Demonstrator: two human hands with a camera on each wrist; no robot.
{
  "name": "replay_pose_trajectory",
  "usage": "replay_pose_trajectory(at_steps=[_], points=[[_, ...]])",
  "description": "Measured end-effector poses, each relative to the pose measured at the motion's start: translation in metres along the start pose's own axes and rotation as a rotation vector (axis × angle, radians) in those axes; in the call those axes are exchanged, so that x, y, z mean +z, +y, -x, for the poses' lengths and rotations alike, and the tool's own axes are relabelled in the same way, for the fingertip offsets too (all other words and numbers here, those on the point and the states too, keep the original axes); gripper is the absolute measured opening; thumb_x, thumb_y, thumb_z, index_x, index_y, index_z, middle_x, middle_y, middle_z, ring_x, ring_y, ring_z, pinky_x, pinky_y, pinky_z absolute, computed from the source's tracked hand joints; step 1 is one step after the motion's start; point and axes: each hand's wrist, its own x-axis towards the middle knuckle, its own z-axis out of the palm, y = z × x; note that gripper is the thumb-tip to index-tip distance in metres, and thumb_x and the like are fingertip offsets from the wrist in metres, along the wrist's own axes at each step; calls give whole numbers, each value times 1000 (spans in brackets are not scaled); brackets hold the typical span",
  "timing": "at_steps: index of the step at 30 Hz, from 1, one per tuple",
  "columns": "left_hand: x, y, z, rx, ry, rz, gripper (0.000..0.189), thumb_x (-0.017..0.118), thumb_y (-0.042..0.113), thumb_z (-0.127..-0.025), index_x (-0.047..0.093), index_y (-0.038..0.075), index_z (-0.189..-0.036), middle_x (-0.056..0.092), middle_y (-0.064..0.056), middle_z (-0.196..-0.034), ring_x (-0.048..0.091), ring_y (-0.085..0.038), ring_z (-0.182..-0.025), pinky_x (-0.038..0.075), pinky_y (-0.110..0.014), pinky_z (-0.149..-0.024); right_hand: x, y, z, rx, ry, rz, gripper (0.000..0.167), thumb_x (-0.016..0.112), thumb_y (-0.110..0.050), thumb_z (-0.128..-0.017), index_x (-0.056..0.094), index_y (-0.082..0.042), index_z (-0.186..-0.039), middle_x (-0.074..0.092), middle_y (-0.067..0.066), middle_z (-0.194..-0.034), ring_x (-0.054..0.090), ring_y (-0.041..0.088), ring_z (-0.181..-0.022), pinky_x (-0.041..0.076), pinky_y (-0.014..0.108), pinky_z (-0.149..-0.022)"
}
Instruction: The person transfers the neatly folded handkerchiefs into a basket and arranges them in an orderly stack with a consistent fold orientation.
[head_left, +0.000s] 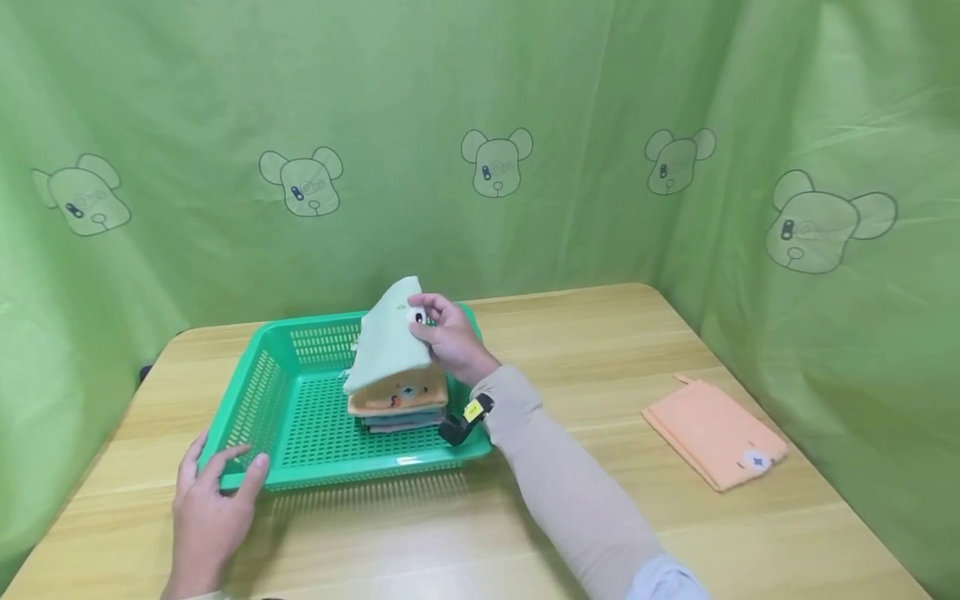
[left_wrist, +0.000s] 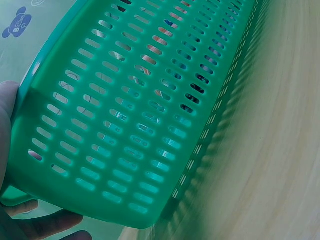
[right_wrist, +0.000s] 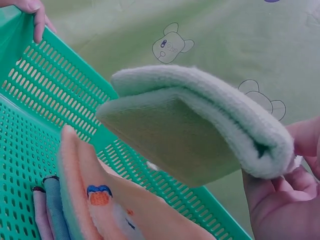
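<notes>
My right hand point(head_left: 453, 337) pinches a folded pale green towel point(head_left: 390, 333) at its right edge, near an embroidered eye patch. The towel is tilted above a stack in a green plastic basket point(head_left: 315, 475). Seen in the right wrist view, the folded layers of the pale green towel point(right_wrist: 185, 120) hang apart from the stack. Topping that stack is a folded orange towel point(head_left: 386, 396) with an embroidered face; bluish and pinkish folded cloths point(right_wrist: 54, 205) are beside it. My left hand point(head_left: 213, 508) grips the basket's near left corner, with thumb and fingers about the rim.
Another folded orange towel point(head_left: 712, 433) with a hanging loop lies on the wooden table point(head_left: 585, 350), right of the basket. Green curtains point(head_left: 405, 225) printed with bear heads surround the table at the back and sides.
</notes>
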Motion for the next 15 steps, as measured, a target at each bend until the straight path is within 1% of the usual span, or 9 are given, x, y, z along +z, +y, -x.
replay_pose_trajectory(at_steps=[2, 4, 9, 12, 15], points=[[0, 1, -1, 2, -3, -5, 47, 60, 39, -94, 60, 2, -123, 12, -18, -159, 18, -58, -135, 21, -79, -97, -1, 0, 0, 19, -6, 22, 39, 51, 14, -91, 50, 0, -127, 50, 13, -138, 56, 30, -115, 56, 36, -85], [0, 1, -1, 2, -7, -8, 47, 60, 39, -95, 60, 2, -123, 11, -18, -159, 17, -58, -135, 20, -80, -98, -1, 1, -1, 42, 7, 79, 38, 52, 14, -90, 51, -1, -126, 51, 14, -136, 54, 30, -117, 55, 35, -88], [1, 3, -3, 4, -12, -6, 47, 60, 40, -95, 60, 2, -124, 11, -18, -160, 16, -58, -136, 20, -79, -98, -3, 4, -3, 105, 107, 255, 37, 53, 16, -87, 54, 0, -120, 55, 19, -130, 54, 31, -118, 53, 33, -91], [1, 2, -2, 4, -9, 8, 47, 60, 39, -95, 60, 1, -123, 11, -16, -160, 17, -56, -137, 21, -79, -98, -4, 6, -2, 144, 164, 323, 38, 53, 17, -85, 56, 0, -119, 56, 19, -129, 54, 31, -117, 52, 34, -92], [1, 2, 0, -3, -9, 19, 48, 60, 39, -95, 59, 1, -124, 11, -15, -160, 17, -55, -137, 21, -79, -98, -4, 6, 0, 176, 197, 385, 41, 53, 17, -83, 57, -1, -119, 57, 17, -124, 56, 29, -114, 54, 34, -90]])
